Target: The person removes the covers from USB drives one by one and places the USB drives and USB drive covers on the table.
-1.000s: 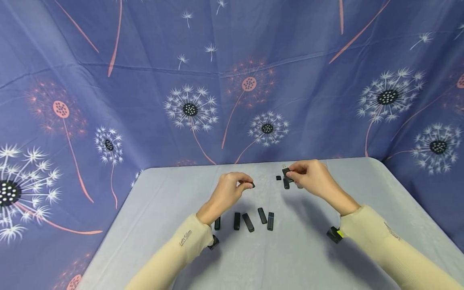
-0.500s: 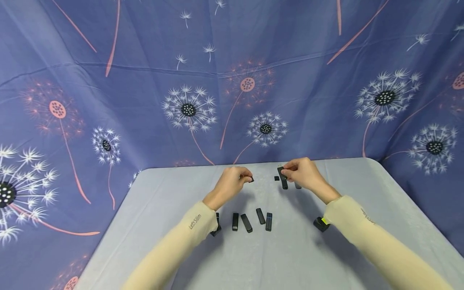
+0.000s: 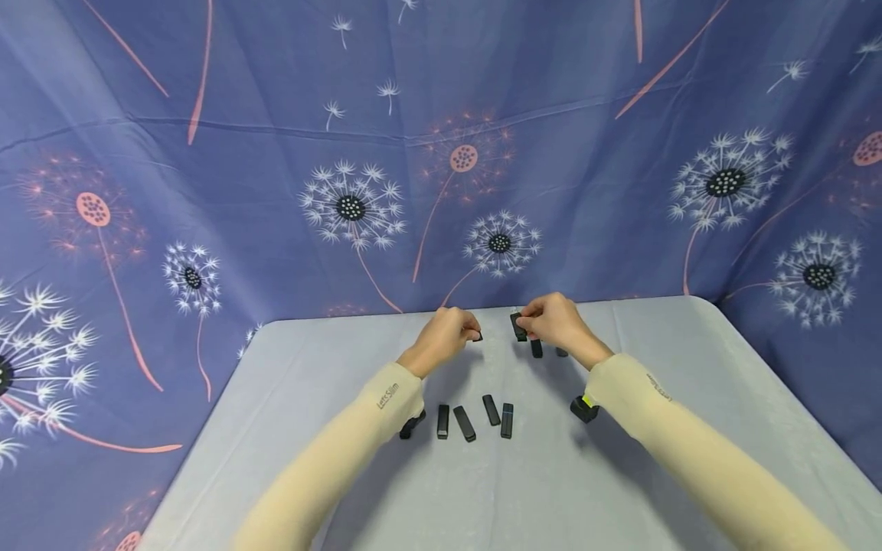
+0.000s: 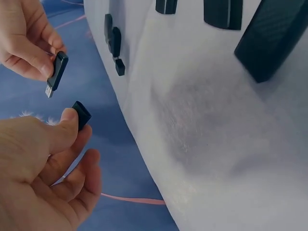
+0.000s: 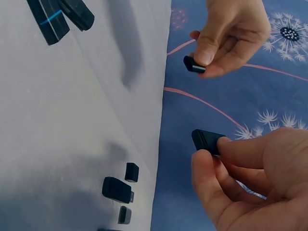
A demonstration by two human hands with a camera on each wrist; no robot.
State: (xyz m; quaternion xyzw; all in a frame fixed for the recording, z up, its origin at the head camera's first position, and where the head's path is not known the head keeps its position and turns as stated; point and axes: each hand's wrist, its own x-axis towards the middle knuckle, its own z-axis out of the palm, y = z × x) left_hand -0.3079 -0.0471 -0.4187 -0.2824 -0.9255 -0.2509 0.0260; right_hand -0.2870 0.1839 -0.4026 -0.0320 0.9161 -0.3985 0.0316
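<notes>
Both hands are raised above the far part of the table. My left hand (image 3: 444,337) pinches a small black cap (image 4: 82,115) between thumb and fingertips. In my right hand (image 3: 556,325) is a black USB flash drive (image 4: 58,71), gripped by its body. Its bare metal plug (image 4: 49,91) points towards the cap in the left wrist view. A short gap separates drive and cap. On the table below the right hand lies another uncapped flash drive (image 5: 117,189), with a small black cap (image 5: 131,172) and a similar small piece (image 5: 124,215) beside it.
Several black flash drives (image 3: 465,423) lie in a loose row mid-table, one with a blue line (image 3: 507,421). The pale table (image 3: 551,490) ends at a blue dandelion-print cloth (image 3: 386,115) behind. Dark devices (image 3: 584,409) sit at the wrists.
My right hand has moved left with the flash drive, and my left hand has moved slightly farther out with the cap. The two are closer together now.
</notes>
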